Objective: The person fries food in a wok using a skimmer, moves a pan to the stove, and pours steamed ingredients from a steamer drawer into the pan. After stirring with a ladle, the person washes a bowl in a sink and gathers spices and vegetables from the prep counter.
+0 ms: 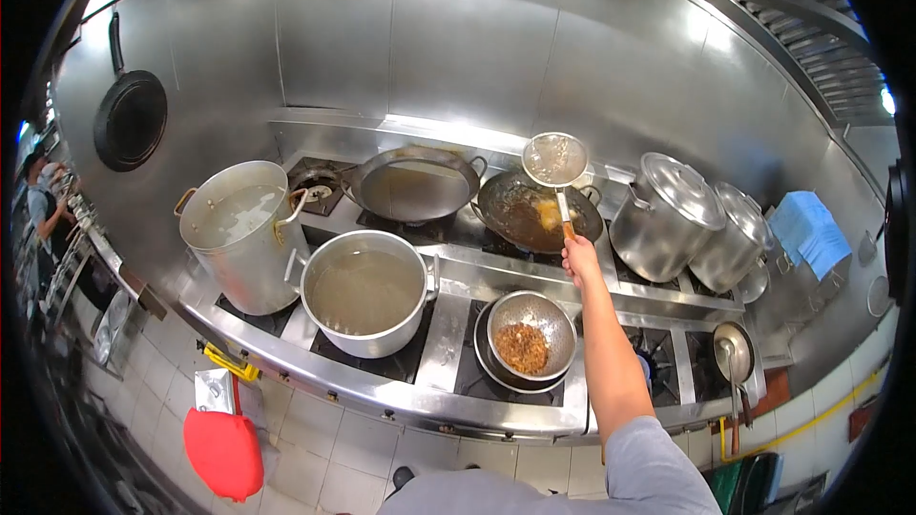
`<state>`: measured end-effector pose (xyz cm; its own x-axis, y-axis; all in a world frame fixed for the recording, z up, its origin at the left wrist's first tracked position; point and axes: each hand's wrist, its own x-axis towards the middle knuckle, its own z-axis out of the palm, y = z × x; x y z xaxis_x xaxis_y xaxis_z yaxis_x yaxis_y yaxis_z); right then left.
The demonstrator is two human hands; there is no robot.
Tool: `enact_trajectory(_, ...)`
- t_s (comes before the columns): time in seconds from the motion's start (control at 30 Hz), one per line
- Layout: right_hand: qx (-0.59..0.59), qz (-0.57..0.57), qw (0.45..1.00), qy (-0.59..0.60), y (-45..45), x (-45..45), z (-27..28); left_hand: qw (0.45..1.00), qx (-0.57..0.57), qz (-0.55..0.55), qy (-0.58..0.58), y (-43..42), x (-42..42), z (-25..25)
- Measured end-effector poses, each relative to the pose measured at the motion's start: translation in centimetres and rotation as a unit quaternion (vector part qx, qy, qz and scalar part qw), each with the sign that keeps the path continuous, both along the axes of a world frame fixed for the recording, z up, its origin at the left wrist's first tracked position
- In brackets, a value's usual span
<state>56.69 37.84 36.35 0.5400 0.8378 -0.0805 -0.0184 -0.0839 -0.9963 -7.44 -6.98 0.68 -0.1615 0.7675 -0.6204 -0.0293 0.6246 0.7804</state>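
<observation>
My right hand is closed round the wooden handle of a round wire skimmer. The skimmer's mesh is raised above the back rim of a dark wok, which holds dark oil with a foamy yellowish patch. In front of the wok, a perforated metal bowl with browned bits of food rests on another pan over a front burner. A second wok with liquid stands to the left of the first. My left hand is not in view.
Two large pots of liquid stand at left, two lidded pots at right. A ladle lies in a pan at the right end. A red-topped bin is on the floor. A person stands far left.
</observation>
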Motion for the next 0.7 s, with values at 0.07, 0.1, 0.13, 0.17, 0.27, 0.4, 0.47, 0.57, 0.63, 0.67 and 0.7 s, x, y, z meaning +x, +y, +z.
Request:
enact_trajectory(0.07,-0.033,0.001,0.998,0.044,-1.2,0.5,-1.1,0.999,-0.040,-0.021,0.003,2.0,-1.1,-3.8)
enact_trajectory(0.1,-0.041,0.021,0.997,0.066,-1.9,1.0,-1.6,0.997,-0.074,-0.035,0.003,3.5,-1.5,-5.6)
enact_trajectory(0.13,-0.048,0.041,0.994,0.086,-2.7,1.3,-2.0,0.993,-0.108,-0.049,0.003,5.0,-1.9,-7.2)
enact_trajectory(0.17,-0.042,0.051,0.994,0.087,-4.6,1.1,-2.0,0.988,-0.140,-0.064,0.002,6.4,-2.1,-8.2)
enact_trajectory(0.27,0.010,0.063,0.995,0.080,-12.0,-0.2,-2.9,0.984,-0.162,-0.079,0.014,9.3,-1.4,-7.1)
enact_trajectory(0.4,-0.001,0.043,0.999,0.013,-24.2,-2.0,-5.8,0.985,-0.156,-0.071,0.029,12.6,-1.9,-6.6)
enact_trajectory(0.47,-0.073,0.023,0.996,-0.039,-30.4,-4.5,-5.7,0.980,-0.166,-0.106,0.032,14.0,-2.4,-6.5)
enact_trajectory(0.57,-0.063,0.012,0.988,-0.138,-37.0,-4.8,-11.6,0.975,-0.178,-0.124,0.044,15.8,-2.3,-5.8)
enact_trajectory(0.63,-0.076,0.008,0.940,-0.332,-38.6,-7.2,-12.8,0.965,-0.186,-0.176,0.065,17.3,-1.9,-5.0)
enact_trajectory(0.67,-0.082,0.000,0.941,-0.328,-38.9,-8.4,-12.3,0.962,-0.188,-0.184,0.070,18.2,-1.8,-4.9)
enact_trajectory(0.7,-0.094,-0.006,0.918,-0.386,-39.0,-9.5,-11.5,0.959,-0.189,-0.196,0.077,19.0,-1.4,-4.8)
